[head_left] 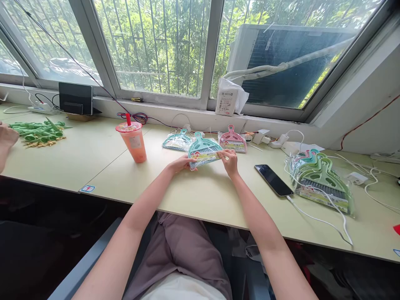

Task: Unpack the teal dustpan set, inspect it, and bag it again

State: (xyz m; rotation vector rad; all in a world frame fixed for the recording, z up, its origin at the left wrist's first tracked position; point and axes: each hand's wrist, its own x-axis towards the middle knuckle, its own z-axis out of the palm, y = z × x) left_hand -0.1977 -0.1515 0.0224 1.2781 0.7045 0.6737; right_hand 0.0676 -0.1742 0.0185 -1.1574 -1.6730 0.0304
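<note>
Between my two hands is a small teal dustpan and brush set (203, 146) in a clear wrapper with a printed label. My left hand (181, 163) grips its lower left corner, fingers curled round the edge. At the right edge my right hand (229, 161) pinches the wrapper near the label. Just behind it on the table lie another teal wrapped set (177, 141) to the left and a pink wrapped set (231, 141) to the right. A pile of wrapped sets, with a green one (325, 181) on top, rests farther right.
A tall cup of orange drink (133, 141) stands left of my hands. A black phone (273, 180) on a white cable (321, 225) lies to the right. Green plastic pieces (40, 132) are heaped far left, beside another person's hand (6, 137). Windows and a sill border the back.
</note>
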